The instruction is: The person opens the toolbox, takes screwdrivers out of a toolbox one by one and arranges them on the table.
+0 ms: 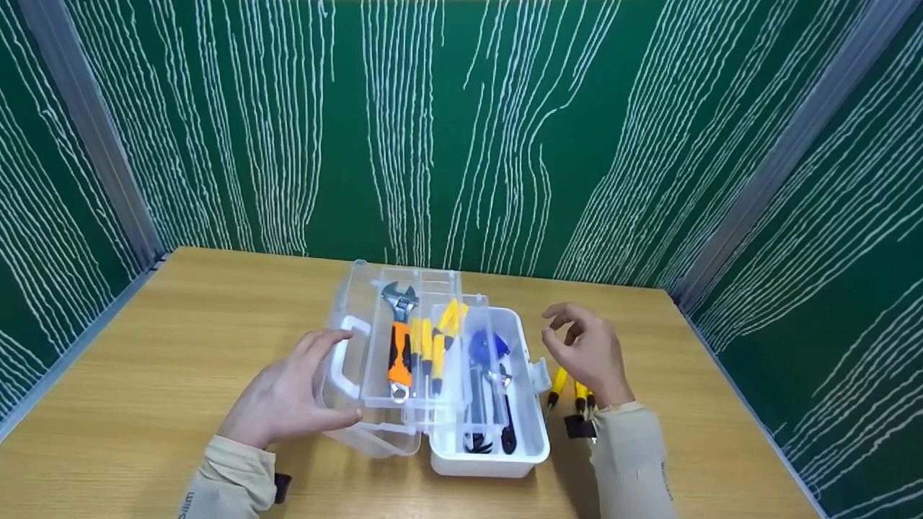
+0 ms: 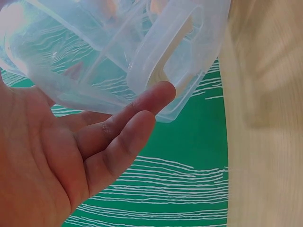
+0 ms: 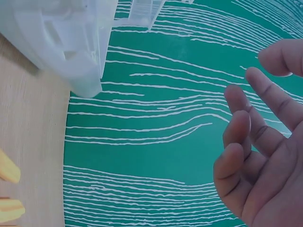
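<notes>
1. A white, rectangular plastic toolbox point(image 1: 490, 468) stands open on a light, wood-grained table point(image 1: 216, 324); its clear plastic lid point(image 1: 386, 443), with a white loop handle point(image 1: 339, 367), is swung out to the left of it.
2. The person's left hand point(image 1: 292, 393) is at the lid side of the toolbox, thumb and fingers spread apart, close to the handle; whether the fingertips touch it, I cannot tell.
3. The person's right hand point(image 1: 591, 353) hangs to the right of the toolbox, fingers loosely bent – holding nothing – near a white plastic latch point(image 1: 539, 375) on the toolbox's side.
4. A clear plastic tray, raised at the left of the toolbox, carries an adjustable wrench with an orange-and-black handle point(image 1: 400, 360) and several yellow-and-black-handled tools point(image 1: 438, 357).
5. Inside the toolbox lie a blue object point(image 1: 489, 348), partly veiled by clear plastic, and a long black-handled tool point(image 1: 508, 436).
6. Right of the toolbox, more yellow-handled tools point(image 1: 557, 386) lie on the table, partly behind the right arm.
7. Beyond the toolbox rises a green wall with wavy white lines point(image 1: 346, 144).
</notes>
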Available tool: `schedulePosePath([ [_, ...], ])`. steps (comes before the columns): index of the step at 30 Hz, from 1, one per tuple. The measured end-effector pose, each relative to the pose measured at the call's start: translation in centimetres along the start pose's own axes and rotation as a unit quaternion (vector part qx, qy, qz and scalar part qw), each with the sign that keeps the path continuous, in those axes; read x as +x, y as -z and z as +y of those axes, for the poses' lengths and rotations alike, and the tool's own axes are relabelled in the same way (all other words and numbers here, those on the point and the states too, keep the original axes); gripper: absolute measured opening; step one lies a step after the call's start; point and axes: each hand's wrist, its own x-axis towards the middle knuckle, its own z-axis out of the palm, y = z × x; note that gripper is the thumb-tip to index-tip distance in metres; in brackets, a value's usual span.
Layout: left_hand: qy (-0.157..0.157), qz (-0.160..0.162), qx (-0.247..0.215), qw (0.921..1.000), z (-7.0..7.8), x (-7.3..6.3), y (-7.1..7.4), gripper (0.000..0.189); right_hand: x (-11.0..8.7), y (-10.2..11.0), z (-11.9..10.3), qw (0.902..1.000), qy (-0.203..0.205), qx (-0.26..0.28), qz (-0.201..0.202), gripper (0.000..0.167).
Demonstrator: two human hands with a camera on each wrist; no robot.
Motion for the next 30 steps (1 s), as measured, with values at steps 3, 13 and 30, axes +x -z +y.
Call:
schedulePosePath([
  [3, 0.009, -0.002, -0.001, 1.0000, 0.1, 0.0, -0.1, 0.100, -0.1, -0.2, -0.1, 0.9999, 0.012, 0.005, 0.003, 0.015],
  [13, 0.018, -0.006, -0.005, 0.9998, 0.2, 0.1, -0.1, 0.099, -0.2, -0.8, -0.6, 0.9997, 0.014, 0.013, -0.014, 0.014],
  [30, 0.008, 0.001, -0.005, 1.0000, 0.1, 0.0, 0.0, 0.098, -0.6, -2.3, -2.2, 0.9976, 0.001, 0.028, -0.064, 0.017],
])
